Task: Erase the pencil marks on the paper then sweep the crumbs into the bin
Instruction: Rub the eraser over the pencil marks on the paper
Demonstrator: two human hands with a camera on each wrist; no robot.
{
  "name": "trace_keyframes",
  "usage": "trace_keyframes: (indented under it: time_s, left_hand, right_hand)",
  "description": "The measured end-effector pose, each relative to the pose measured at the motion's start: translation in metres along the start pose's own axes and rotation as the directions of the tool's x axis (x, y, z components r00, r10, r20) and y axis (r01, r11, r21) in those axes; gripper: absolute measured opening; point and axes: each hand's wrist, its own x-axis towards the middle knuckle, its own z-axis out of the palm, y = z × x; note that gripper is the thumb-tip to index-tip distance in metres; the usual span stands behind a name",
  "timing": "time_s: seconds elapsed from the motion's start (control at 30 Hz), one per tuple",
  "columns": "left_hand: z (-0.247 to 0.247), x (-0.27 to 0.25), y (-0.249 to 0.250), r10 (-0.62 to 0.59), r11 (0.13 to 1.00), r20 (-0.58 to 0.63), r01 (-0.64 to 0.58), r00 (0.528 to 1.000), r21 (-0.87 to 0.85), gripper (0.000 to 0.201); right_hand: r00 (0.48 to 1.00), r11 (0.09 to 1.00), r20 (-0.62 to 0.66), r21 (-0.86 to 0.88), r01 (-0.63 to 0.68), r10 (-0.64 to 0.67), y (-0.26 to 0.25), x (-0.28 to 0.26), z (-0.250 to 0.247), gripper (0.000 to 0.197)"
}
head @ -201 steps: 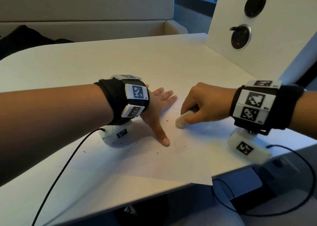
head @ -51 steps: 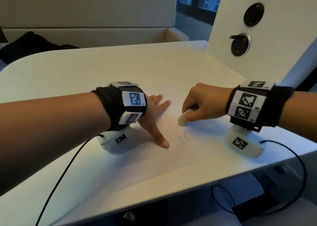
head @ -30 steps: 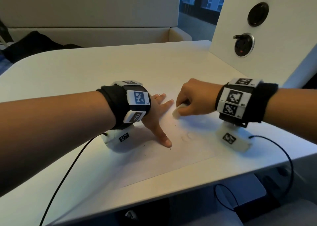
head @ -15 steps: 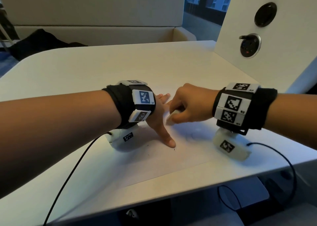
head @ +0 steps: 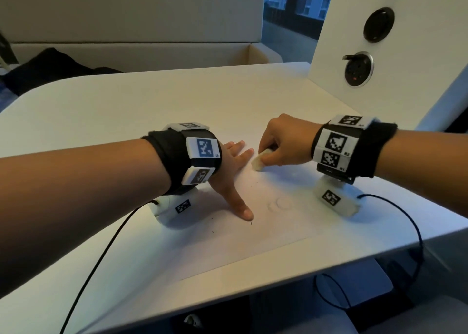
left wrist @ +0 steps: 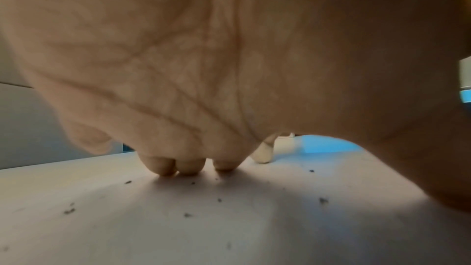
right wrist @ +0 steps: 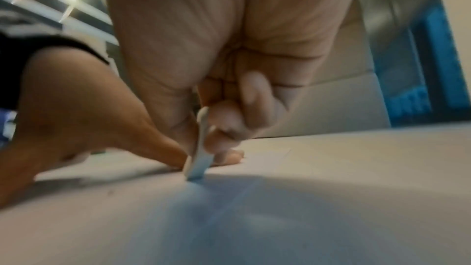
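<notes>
A white sheet of paper [head: 253, 240] lies on the white table [head: 126, 105], reaching to its near edge. My left hand [head: 234, 171] lies flat on it with fingers straight and thumb spread toward me. My right hand [head: 281, 141] pinches a white eraser [head: 260, 162], whose lower end touches the paper just right of the left fingertips. The right wrist view shows the eraser [right wrist: 197, 160] upright between thumb and fingers. Faint pencil circles [head: 279, 204] show on the paper nearer me. Dark crumbs [left wrist: 188, 215] are scattered on the sheet [left wrist: 229, 229] around the left hand. No bin is in view.
A white panel with round sockets [head: 358, 69] stands at the table's right rear. A beige bench with dark cloth [head: 45, 67] runs behind the table. Black cables [head: 101, 257] trail from both wrist cameras over the table's near edge.
My right hand has carried the eraser away from me and leftward across the paper, close to the left fingertips, then slightly back right. The left hand stays pressed on the sheet.
</notes>
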Motion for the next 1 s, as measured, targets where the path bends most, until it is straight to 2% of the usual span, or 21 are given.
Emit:
trace_keyframes:
  time_s: [0.07, 0.13, 0.23, 0.4, 0.53, 0.6, 0.67, 0.77, 0.83, 0.9, 1.0]
  left_hand:
    - [-0.001, -0.002, 0.000, 0.004, 1.000, 0.005, -0.003, 1.000, -0.010, 0.140]
    - [-0.001, -0.002, 0.000, -0.002, 1.000, 0.014, 0.002, 1.000, -0.026, 0.141]
    - [-0.002, -0.001, -0.001, 0.001, 1.000, 0.020, 0.000, 1.000, -0.025, 0.143]
    - [-0.009, -0.007, -0.002, 0.020, 0.999, 0.020, -0.019, 1.000, -0.034, 0.147]
    - [-0.019, -0.017, 0.018, 0.128, 0.991, -0.043, -0.126, 0.991, 0.042, 0.141]
    - [-0.015, -0.018, 0.030, 0.186, 0.981, -0.034, -0.184, 0.982, 0.068, 0.138]
    - [-0.008, -0.015, 0.035, 0.203, 0.977, -0.011, -0.202, 0.979, 0.065, 0.136]
    - [-0.004, -0.008, 0.035, 0.201, 0.978, 0.005, -0.201, 0.980, 0.061, 0.135]
    - [-0.004, -0.008, 0.037, 0.194, 0.979, 0.022, -0.195, 0.981, 0.057, 0.132]
    - [-0.005, -0.010, 0.037, 0.194, 0.979, 0.023, -0.195, 0.981, 0.052, 0.130]
    - [-0.004, -0.012, 0.036, 0.219, 0.974, 0.002, -0.219, 0.976, 0.051, 0.132]
  right_hand:
    - [1.000, 1.000, -0.015, 0.003, 0.026, -0.026, -0.002, -0.005, 0.004, 0.033]
    - [0.996, 0.997, 0.052, 0.034, 0.072, -0.074, -0.010, -0.016, 0.007, 0.038]
    - [0.987, 0.995, 0.142, 0.080, 0.058, -0.069, -0.012, -0.031, 0.004, 0.035]
    - [1.000, 0.983, 0.021, 0.186, 0.006, -0.010, -0.008, -0.049, -0.015, 0.025]
    - [0.998, 0.995, 0.013, 0.085, 0.060, -0.061, -0.005, -0.061, -0.013, 0.023]
    - [0.996, 0.995, -0.014, -0.055, 0.086, -0.086, -0.005, -0.062, -0.002, 0.027]
    - [0.996, 0.990, -0.047, -0.121, 0.075, -0.081, -0.007, -0.063, 0.005, 0.031]
    - [0.988, 0.981, -0.018, -0.122, 0.152, -0.155, -0.019, -0.071, 0.014, 0.034]
    - [0.978, 0.977, 0.048, -0.045, 0.207, -0.205, -0.028, -0.075, 0.016, 0.034]
    - [0.981, 0.982, 0.054, -0.019, 0.190, -0.188, -0.024, -0.070, 0.013, 0.036]
    - [0.995, 0.994, -0.036, -0.055, 0.090, -0.092, -0.010, -0.057, 0.008, 0.035]
